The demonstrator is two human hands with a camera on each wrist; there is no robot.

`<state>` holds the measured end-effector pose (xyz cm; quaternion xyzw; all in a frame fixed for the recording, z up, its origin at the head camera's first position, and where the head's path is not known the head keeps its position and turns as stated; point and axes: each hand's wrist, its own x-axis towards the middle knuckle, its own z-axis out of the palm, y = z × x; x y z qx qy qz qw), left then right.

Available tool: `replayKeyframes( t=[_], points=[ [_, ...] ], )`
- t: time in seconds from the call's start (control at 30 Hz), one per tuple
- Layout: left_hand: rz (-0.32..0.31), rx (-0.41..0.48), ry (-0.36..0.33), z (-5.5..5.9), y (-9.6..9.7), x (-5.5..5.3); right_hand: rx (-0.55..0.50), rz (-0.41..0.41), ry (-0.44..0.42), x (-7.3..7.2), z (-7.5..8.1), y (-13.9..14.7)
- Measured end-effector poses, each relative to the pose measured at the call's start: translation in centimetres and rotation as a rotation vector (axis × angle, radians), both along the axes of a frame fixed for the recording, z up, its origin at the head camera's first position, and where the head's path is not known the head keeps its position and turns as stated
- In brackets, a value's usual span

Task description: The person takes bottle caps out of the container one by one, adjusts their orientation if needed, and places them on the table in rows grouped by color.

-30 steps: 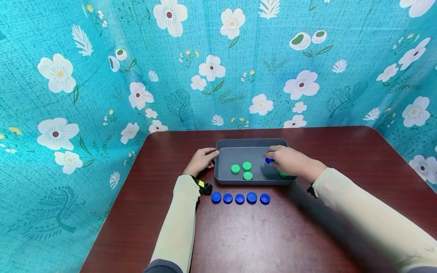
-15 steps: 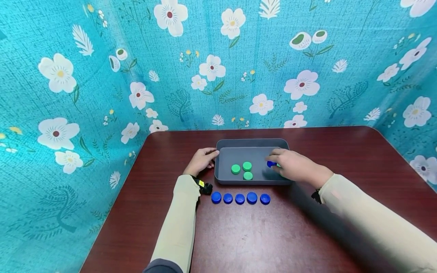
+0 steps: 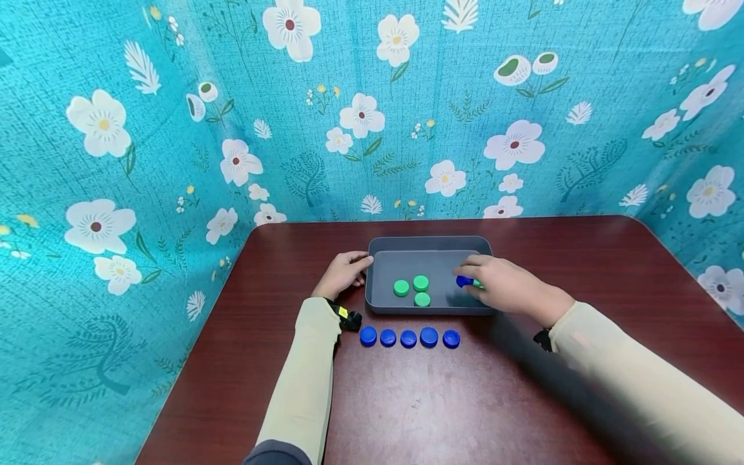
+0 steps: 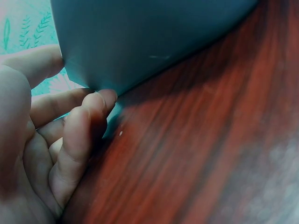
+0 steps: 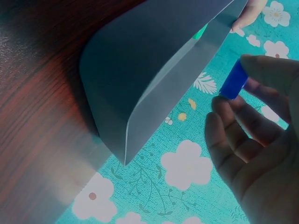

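In the head view, my right hand [image 3: 496, 281] is over the right end of the grey tray [image 3: 427, 241] and pinches a blue bottle cap [image 3: 463, 281]. The right wrist view shows this blue cap [image 5: 234, 80] on edge between thumb and fingertips. Part of a green cap [image 3: 478, 283] peeks out beside that hand. Three green bottle caps [image 3: 421, 283] lie at the tray's left and middle. My left hand [image 3: 343, 274] holds the tray's left end, thumb at the rim; in the left wrist view its bent fingers [image 4: 77, 135] touch the tray's lower corner.
Several blue bottle caps [image 3: 409, 339] form a row on the dark red table [image 3: 395, 413], just in front of the tray. A blue flowered curtain [image 3: 372, 116] hangs behind the table and down its sides.
My right hand has moved slightly right and toward me with the blue cap, which is now lower in the head view. The left hand, the tray and the row of caps stay put.
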<state>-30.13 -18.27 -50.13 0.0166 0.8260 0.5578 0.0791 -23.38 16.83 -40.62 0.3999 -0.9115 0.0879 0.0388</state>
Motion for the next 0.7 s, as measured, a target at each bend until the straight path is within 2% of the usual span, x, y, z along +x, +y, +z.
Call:
replayKeyframes(
  t=[0.43, 0.7],
  points=[
    [-0.002, 0.005, -0.014, -0.1, -0.1, 0.0, -0.053, -0.007, 0.052, 1.0, -0.3, 1.0],
    [0.0, 0.009, -0.008, 0.2, 0.1, 0.1, -0.086, 0.02, 0.086, 1.9, -0.3, 1.3]
  ],
)
